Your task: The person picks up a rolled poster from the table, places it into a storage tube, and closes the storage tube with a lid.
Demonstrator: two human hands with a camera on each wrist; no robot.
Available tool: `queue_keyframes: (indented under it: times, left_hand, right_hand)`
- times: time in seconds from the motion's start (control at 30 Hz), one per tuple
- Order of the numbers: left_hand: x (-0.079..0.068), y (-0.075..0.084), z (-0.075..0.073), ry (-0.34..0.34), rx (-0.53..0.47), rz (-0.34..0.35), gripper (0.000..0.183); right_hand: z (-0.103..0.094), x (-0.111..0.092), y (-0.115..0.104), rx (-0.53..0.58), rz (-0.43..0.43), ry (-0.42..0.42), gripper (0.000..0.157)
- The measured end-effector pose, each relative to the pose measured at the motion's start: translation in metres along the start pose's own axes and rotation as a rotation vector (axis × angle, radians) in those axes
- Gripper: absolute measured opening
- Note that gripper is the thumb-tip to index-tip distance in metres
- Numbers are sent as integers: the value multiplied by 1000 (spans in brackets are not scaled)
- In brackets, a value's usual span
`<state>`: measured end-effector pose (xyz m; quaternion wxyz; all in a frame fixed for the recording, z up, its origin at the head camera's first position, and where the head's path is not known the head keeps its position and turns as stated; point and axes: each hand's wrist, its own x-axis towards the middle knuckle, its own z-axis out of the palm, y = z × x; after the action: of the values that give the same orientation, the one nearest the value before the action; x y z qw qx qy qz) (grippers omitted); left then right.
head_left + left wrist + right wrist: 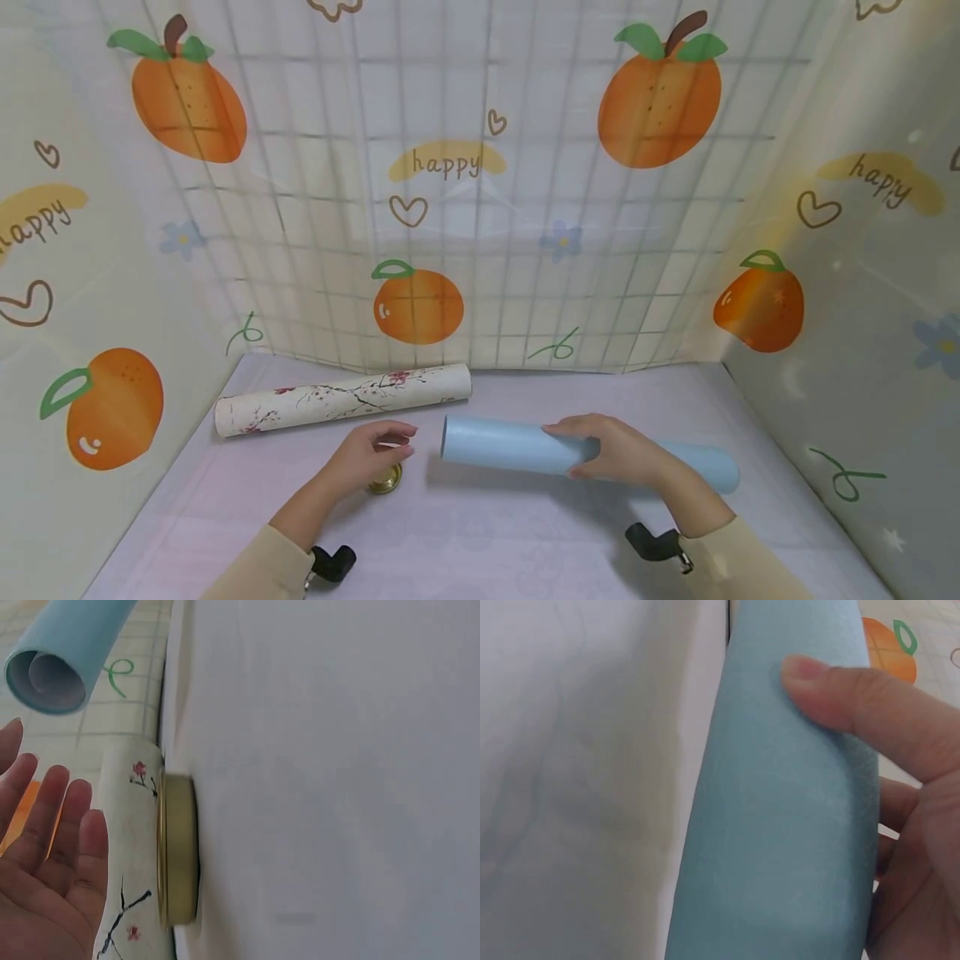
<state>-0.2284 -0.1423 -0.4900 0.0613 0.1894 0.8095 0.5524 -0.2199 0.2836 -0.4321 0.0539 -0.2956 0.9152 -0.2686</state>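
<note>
My right hand (628, 450) grips a light blue tube (498, 444) near its middle, the thumb (847, 694) on the near face and the fingers going behind it. The tube lies crosswise, with a shadow on the table under its left part. Its open left end shows a curled pale sheet (56, 684) inside. My left hand (367, 458) hovers left of that end with its fingers loosely stretched and nothing in them. Below it a round, shallow gold-coloured metal piece with a rim (385, 481), like a lid or tin, sits on the table, partly hidden by the hand.
A white tube with a plum-blossom print (337, 402) lies at the back left of the pale tablecloth (480, 542). Patterned curtain walls (525, 317) with oranges and hearts close off the back and both sides.
</note>
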Motion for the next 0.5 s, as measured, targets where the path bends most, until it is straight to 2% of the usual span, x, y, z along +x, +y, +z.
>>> queue_keyframes:
  times: [0.23,0.5]
  left_hand:
    - [-4,-4,-13,-3,26,-45,32]
    - [-7,-11,-20,-17,68,-88,39]
  right_hand:
    - [0,-1,1,10,11,-8,67]
    - [-1,-2,3,3,17,-6,67]
